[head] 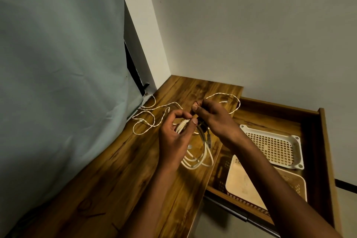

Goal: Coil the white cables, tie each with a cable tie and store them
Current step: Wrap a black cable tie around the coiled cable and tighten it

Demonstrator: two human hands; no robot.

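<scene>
My left hand (pixel 175 135) grips a coil of white cable (pixel 195 158) at its top, and the loops hang down onto the wooden tabletop (pixel 119 176). Right beside it, my right hand (pixel 210 118) pinches a small dark thing, apparently a cable tie, against the coil; it is mostly hidden by my fingers. A second, thinner twisted white cable (pixel 152 120) lies loose and uncoiled on the table behind my hands, looping left toward the curtain and right past my right hand.
An open wooden drawer (pixel 324 141) on the right holds a white perforated tray (pixel 274 147) and a tan basket (pixel 243 183). A grey curtain (pixel 58 83) hangs on the left. A white wall stands behind the table.
</scene>
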